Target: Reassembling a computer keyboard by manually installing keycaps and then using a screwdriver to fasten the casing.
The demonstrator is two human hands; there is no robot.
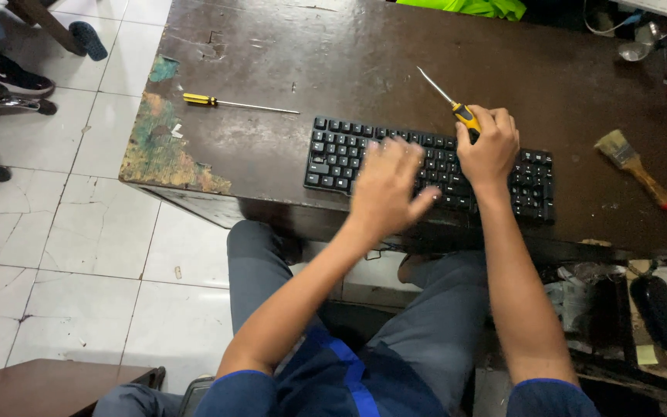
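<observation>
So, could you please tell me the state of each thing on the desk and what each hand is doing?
Keyboard: flat on the desk, keys up.
Right hand: closed around a yellow-handled screwdriver, tip pointing away.
Left hand: open, empty, blurred over the keys.
Second screwdriver: lying loose, untouched.
Paintbrush: lying flat, untouched.
Desk: surface worn, peeling at the left corner.

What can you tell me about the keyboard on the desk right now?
The keyboard is black, full-size, plastic-looking, with rows of dark keys marked in white. It lies flat, keys up, near the front edge of the worn brown desk, slightly angled. The blurred left hand covers its middle; whether it touches is unclear. The right hand, gripping a yellow-handled screwdriver, rests over its upper right part.
</observation>
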